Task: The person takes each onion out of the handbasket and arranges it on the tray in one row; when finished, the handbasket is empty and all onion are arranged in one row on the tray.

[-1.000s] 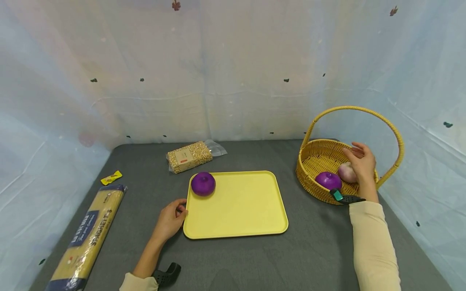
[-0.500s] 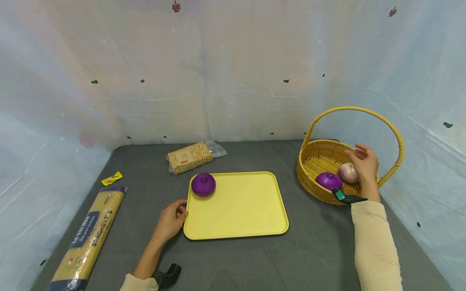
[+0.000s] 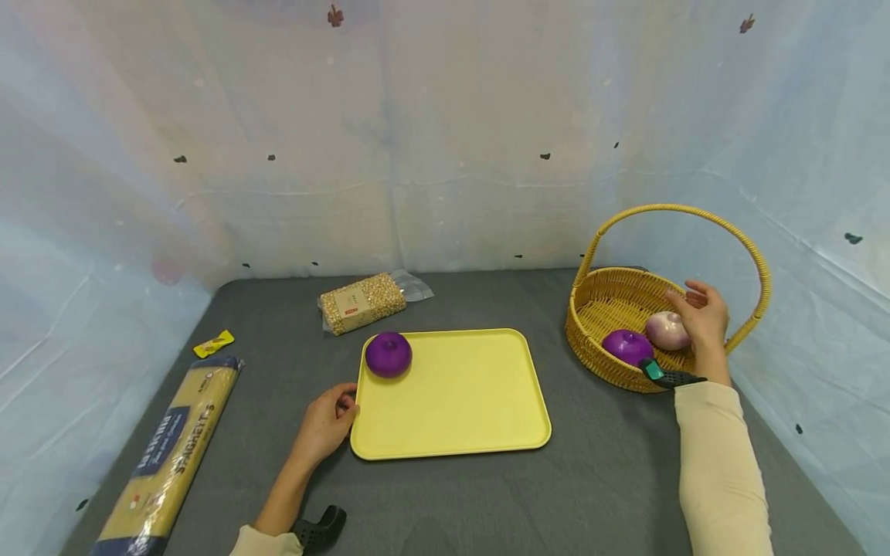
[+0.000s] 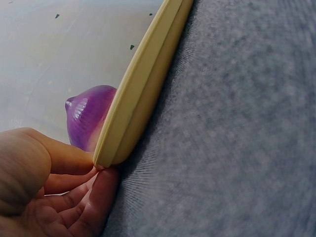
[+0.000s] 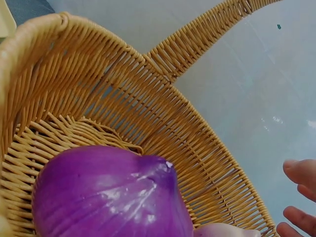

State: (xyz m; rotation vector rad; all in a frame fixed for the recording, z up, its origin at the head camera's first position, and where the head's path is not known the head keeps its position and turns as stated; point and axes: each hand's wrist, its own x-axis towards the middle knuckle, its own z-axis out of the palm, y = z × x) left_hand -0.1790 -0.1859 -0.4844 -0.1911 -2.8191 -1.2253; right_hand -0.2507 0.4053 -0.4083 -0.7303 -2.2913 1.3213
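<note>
At the left edge of the yellow tray [image 3: 452, 394], my left hand [image 3: 327, 421] pinches the rim, thumb on top and fingers against its underside. A purple onion [image 3: 388, 354] sits in the tray's far left corner; the left wrist view shows this onion [image 4: 89, 116] beyond the rim. My right hand [image 3: 704, 318], fingers loosely bent and holding nothing, is over the right side of the wicker basket [image 3: 605, 363]. Inside lie another purple onion [image 5: 108, 192] and a pale pinkish bulb [image 3: 667, 330], the latter just left of that hand.
A bag of yellow kernels [image 3: 365, 301] lies behind the tray. On the left are a long spaghetti pack [image 3: 170, 455] and a small yellow wrapped packet [image 3: 213, 344]. The basket's tall handle [image 3: 670, 207] arches above its rim. A pale curtain hangs behind the table.
My right hand has shifted slightly right and toward me, away from the pale bulb, uncovering more of it. My left hand stays at the tray's rim.
</note>
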